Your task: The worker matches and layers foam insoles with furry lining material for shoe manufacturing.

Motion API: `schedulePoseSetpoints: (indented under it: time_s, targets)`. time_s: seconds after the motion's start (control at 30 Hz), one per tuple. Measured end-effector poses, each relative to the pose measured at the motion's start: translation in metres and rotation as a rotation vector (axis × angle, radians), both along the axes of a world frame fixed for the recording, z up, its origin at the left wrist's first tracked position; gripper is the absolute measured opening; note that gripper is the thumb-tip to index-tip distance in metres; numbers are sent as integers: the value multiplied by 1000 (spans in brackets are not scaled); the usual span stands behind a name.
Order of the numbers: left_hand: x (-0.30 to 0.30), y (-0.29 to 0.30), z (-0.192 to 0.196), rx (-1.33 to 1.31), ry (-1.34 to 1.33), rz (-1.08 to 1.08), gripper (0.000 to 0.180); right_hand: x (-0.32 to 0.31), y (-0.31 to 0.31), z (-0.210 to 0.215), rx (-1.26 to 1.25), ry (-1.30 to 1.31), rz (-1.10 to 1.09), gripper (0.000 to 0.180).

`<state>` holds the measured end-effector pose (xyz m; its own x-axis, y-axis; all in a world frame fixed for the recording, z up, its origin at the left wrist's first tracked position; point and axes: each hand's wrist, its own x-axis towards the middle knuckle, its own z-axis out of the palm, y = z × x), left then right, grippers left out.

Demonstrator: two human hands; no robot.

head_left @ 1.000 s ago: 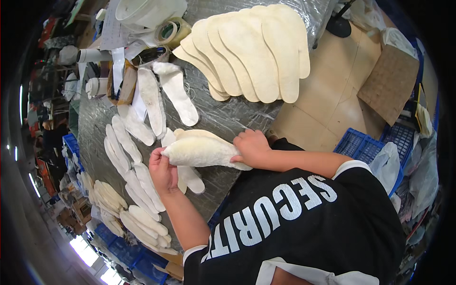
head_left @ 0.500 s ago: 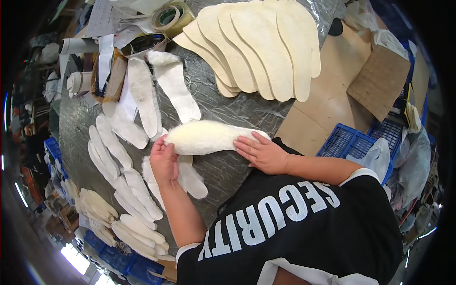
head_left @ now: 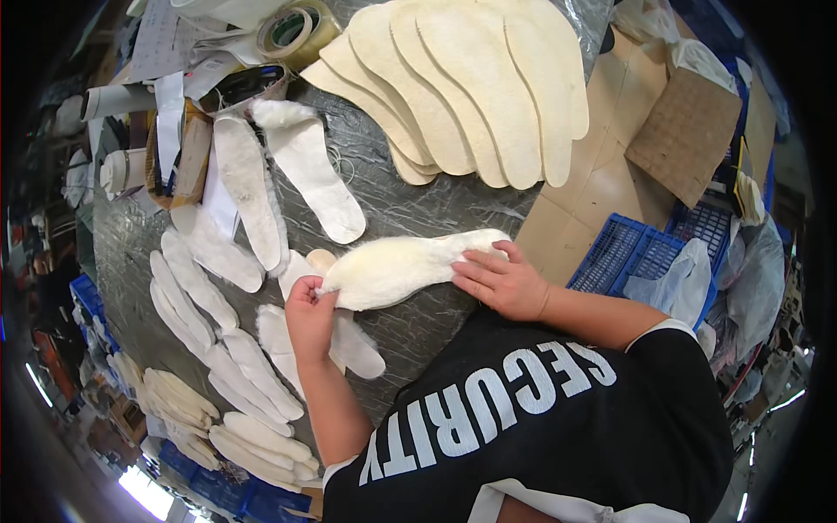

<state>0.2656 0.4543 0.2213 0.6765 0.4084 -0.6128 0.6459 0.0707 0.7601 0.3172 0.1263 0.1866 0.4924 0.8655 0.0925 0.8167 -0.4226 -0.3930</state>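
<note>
Here we are over the grey wrapped surface (head_left: 418, 327), and the fleecy cream insole (head_left: 388, 272) lies crosswise between the two hands near the wearer's side, its broad end to the left and its narrow end to the right. We see the left hand (head_left: 310, 318) with its fingers pinched together on the tip of the broad end, catching edge and fluff. Over on the right, the right hand (head_left: 510, 286) lays its fingers across the narrow end, thumb up near the far edge; the underside is hidden, so we can't tell whether they grip or merely press. This looks a featherweight to us, soft and bendy, likely to sag in the middle if only one end is held. Nothing brittle here, we'd say, but that pile may slide under a loose touch and shed if plucked. Our pick for a hold is the firm edge at both ends, backing and fleece together, not tufts alone. Beneath and beside the left wrist we spot a white insole (head_left: 357, 349), and beyond, the fan of cream insoles (head_left: 523, 105) shows smoother faces.
</note>
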Motion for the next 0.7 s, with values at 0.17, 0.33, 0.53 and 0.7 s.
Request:
schedulePoseSetpoints:
  time_s: [0.17, 0.33, 0.53, 0.7]
  targets:
    - [-9, -6, 5, 84, -25, -43, 18, 5, 20, -5, -137, 72, 92, 51]
    - [-23, -13, 14, 43, -56, -52, 23, 9, 20, 0, -89, 116, 66, 54]
    - [-25, -13, 11, -406, -121, 284, 27, 20, 39, 10, 121, 257, -166, 75]
    - [-18, -12, 13, -613, -104, 373, 28, 38, 53, 17, -48, 226, -136, 83]
